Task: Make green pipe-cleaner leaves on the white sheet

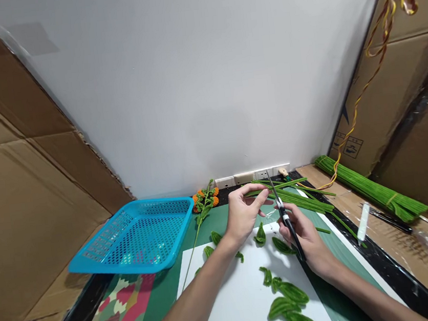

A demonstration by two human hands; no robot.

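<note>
My left hand (pixel 243 214) pinches a green pipe cleaner (pixel 279 186) between thumb and fingers, above the white sheet (pixel 237 297). My right hand (pixel 308 237) grips black-handled scissors (pixel 284 214), their blades pointing up and away beside the left fingertips. Several green pipe-cleaner leaves (pixel 288 301) lie on the sheet below both hands. More loose green pipe cleaners (pixel 303 201) lie just beyond the hands.
A blue mesh basket (pixel 137 236) stands at the left. A stem with orange flowers (pixel 205 200) lies beside it. A thick bundle of green pipe cleaners (pixel 367 187) and a white tool (pixel 363 222) lie at the right. Cardboard boxes (pixel 19 182) flank both sides.
</note>
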